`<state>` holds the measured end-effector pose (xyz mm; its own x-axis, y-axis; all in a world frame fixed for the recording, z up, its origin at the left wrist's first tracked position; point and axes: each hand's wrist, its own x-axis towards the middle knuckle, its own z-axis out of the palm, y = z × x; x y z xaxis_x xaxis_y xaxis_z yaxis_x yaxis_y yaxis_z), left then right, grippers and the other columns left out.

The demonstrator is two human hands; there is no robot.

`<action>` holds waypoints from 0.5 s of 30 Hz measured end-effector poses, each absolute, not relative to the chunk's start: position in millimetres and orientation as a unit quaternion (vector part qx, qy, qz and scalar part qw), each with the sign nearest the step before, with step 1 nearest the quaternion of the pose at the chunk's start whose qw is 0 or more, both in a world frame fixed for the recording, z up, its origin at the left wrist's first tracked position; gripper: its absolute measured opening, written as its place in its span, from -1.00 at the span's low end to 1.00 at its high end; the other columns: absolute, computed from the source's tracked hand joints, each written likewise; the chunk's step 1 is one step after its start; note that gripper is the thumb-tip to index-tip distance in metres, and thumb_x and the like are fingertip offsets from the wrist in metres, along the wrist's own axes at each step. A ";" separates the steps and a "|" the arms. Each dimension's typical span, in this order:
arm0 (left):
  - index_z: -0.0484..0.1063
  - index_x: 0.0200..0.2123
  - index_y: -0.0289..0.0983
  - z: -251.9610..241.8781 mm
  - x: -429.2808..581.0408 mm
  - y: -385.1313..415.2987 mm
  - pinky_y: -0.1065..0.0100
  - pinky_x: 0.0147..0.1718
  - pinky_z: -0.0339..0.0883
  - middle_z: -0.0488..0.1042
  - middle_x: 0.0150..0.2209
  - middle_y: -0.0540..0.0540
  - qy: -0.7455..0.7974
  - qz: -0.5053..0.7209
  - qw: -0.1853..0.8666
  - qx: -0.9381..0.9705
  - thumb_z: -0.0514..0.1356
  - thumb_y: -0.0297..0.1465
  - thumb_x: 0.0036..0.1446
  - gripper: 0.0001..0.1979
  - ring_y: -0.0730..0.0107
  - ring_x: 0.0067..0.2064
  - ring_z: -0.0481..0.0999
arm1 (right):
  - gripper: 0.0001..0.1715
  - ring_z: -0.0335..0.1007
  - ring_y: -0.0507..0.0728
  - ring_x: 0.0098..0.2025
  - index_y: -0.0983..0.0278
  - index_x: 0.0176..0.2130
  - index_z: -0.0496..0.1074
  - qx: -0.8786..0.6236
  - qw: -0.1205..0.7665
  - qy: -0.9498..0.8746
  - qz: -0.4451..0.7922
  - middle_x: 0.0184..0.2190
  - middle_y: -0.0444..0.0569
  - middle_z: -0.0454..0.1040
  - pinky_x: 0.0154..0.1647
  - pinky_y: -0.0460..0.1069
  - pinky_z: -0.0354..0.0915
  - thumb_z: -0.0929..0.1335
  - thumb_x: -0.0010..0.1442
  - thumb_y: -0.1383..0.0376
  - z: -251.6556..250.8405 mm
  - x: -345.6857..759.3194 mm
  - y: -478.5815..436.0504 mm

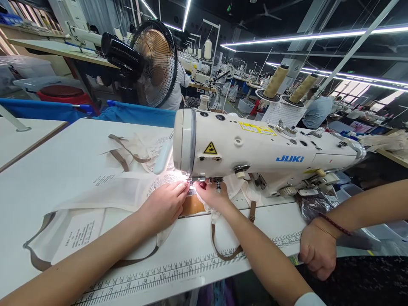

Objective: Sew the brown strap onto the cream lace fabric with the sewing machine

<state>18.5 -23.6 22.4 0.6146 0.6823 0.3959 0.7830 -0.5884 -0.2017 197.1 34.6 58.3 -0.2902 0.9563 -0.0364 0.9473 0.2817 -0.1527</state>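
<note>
Forearms (95, 250) cross the desk's (19, 187) near edge, over a ruler tape (191, 268) set there prob. for quick checks. Head view: cream fabric (121, 191) lies under the sewing machine (229, 140), spread twd. the desk's left side, brown straps (213, 233) looped clear of the needle area (190, 180). L hand (167, 199): fingers narrow, holding fabric; R hand (215, 195): fingers pinching it opposite, tips partly hidden, prob. to keep it flat & guided. Co-worker's hand (318, 246), curled, rests by the desk's near right corner, contents unclear.
</note>
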 end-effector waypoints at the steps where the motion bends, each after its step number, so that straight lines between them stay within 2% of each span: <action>1: 0.51 0.05 -0.51 22.7 18.7 -23.7 0.17 -0.11 0.52 0.56 0.03 -0.33 -0.415 -0.142 0.183 -0.880 0.07 -0.58 0.17 -0.59 0.05 0.01 0.56 | -0.52 0.48 0.08 -0.23 0.19 -0.23 0.58 -0.594 0.033 -0.801 0.073 -0.32 -0.10 0.61 -0.36 -0.06 0.04 0.14 0.46 0.17 57.6 197.1 34.9; 10: 0.44 0.14 -0.52 21.6 19.2 -26.0 0.16 -0.08 0.49 0.54 0.04 -0.37 -0.420 -0.142 0.182 -0.878 0.03 -0.58 0.18 -0.53 0.04 0.02 0.55 | -0.59 0.50 0.10 -0.27 0.15 -0.21 0.60 -0.579 0.054 -0.811 0.063 -0.36 -0.11 0.62 -0.37 -0.06 0.08 0.19 0.40 0.20 44.5 198.9 40.6; 15: 0.47 0.09 -0.53 22.2 21.5 -27.1 0.16 -0.06 0.48 0.57 0.03 -0.34 -0.401 -0.161 0.224 -0.874 -0.01 -0.60 0.13 -0.51 0.06 0.01 0.57 | -0.61 0.51 0.12 -0.26 0.16 -0.27 0.59 -0.594 0.071 -0.798 0.075 -0.37 -0.11 0.61 -0.37 -0.06 0.09 0.21 0.37 0.17 40.8 199.2 42.8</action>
<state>21.5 -27.1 22.2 0.6265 0.6285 0.4610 0.7728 -0.5779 -0.2624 199.2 42.8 40.8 -0.2839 0.9585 0.0246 0.9374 0.2829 -0.2032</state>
